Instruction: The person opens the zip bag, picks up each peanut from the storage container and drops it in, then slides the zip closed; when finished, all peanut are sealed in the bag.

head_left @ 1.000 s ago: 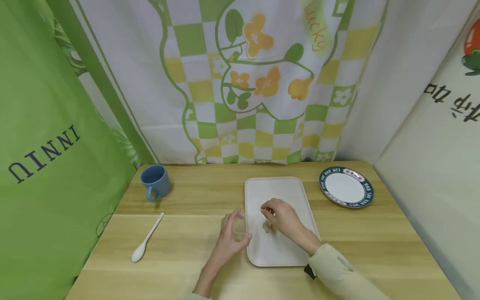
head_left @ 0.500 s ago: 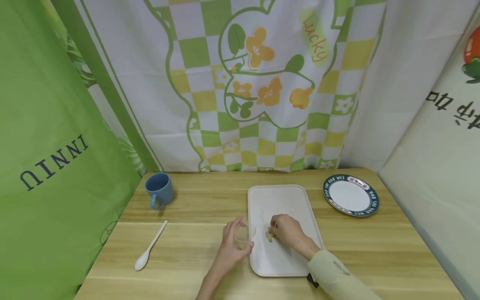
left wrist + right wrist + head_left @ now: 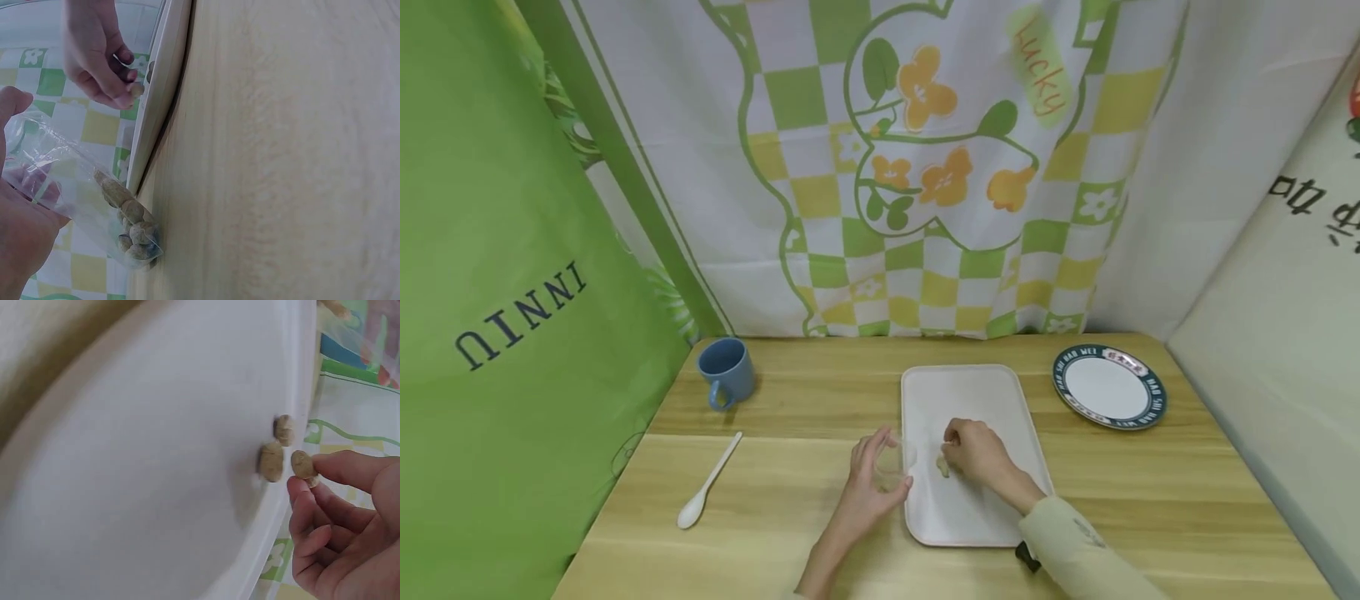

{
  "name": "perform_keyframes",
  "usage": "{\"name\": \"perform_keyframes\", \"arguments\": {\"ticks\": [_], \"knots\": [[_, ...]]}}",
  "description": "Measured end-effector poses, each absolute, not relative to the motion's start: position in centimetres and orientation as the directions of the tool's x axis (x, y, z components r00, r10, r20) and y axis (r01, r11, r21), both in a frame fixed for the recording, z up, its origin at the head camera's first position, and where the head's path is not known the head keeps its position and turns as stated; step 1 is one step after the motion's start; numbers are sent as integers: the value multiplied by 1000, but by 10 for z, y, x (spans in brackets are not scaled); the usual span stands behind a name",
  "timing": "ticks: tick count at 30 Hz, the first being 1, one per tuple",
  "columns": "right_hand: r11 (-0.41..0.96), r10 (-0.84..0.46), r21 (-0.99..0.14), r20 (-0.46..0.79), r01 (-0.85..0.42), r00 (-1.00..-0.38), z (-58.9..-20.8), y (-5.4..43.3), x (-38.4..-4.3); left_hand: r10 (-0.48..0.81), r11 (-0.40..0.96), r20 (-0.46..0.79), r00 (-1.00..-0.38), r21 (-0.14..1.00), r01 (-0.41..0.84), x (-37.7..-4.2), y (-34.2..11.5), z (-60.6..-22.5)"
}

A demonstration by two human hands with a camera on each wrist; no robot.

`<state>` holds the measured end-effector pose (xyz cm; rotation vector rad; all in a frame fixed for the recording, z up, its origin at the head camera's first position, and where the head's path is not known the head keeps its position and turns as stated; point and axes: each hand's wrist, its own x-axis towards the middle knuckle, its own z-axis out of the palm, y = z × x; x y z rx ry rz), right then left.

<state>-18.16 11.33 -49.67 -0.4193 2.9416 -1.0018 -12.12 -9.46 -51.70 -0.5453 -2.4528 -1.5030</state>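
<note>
My left hand (image 3: 868, 483) holds a clear plastic bag (image 3: 81, 181) by its mouth, with thumb and fingers spread in a curve. Several tan, lumpy peanuts in their shells (image 3: 134, 222) lie at the bottom of the bag, which hangs beside the tray's left edge. Over the white tray (image 3: 962, 392), my right hand (image 3: 981, 458) pinches a peanut (image 3: 303, 464) between thumb and fingertips. Two other peanuts (image 3: 271, 462) lie on the tray close to those fingertips. Whether the pinched peanut touches the tray, I cannot tell.
A blue mug (image 3: 727, 373) stands at the back left, and a white spoon (image 3: 709, 482) lies in front of it. At the back right is a white plate with a dark green rim (image 3: 1066, 392). Curtains hang behind and along both sides of the wooden table (image 3: 805, 417).
My right hand has come down from above the peanuts to the tray, its fingers now at them. The left hand stays in place with the bag. The head view has shifted slightly.
</note>
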Motion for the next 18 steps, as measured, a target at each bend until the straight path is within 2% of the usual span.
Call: {"name": "perform_keyframes", "arguments": {"ticks": [14, 18], "knots": [[544, -255, -738, 307, -399, -917, -469, 109, -177, 220, 403, 369, -903, 809, 429, -123, -98, -513], [514, -246, -739, 360, -436, -900, -456, 105, -170, 223, 383, 357, -907, 823, 419, -122, -97, -513]]}}
